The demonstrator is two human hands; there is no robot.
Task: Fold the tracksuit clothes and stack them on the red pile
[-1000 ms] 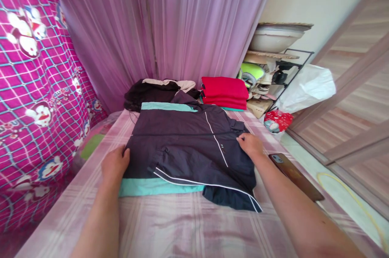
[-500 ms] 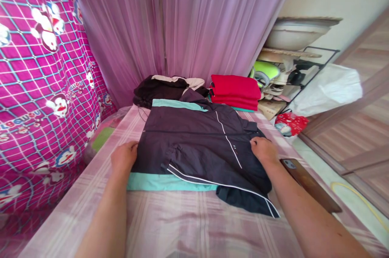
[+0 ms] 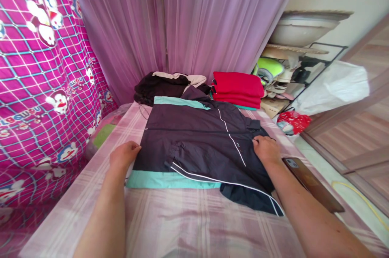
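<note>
A dark jacket (image 3: 194,140) with mint-green side panels and white piping lies spread sideways on the checked cloth (image 3: 170,221), its zip running left to right. The near sleeve is folded across the front; its white-piped shoulder reaches toward my right forearm. My left hand (image 3: 125,154) pinches the jacket's hem at the left edge. At the collar end, my right hand (image 3: 266,149) has its fingers closed on the fabric near the neck. Some fingertips of both hands are hidden by the hands themselves.
Behind the jacket sit a heap of black and cream clothing (image 3: 161,88) and a stack of folded red clothes (image 3: 238,86). A brown-cased phone (image 3: 313,185) lies beside my right forearm. To the right stand a shoe rack (image 3: 322,61) and a white plastic bag (image 3: 337,88).
The view has shifted slightly, so the whole scene sits a little differently in the picture. Both hands stay at the same ends of the jacket, which lies much as before.
</note>
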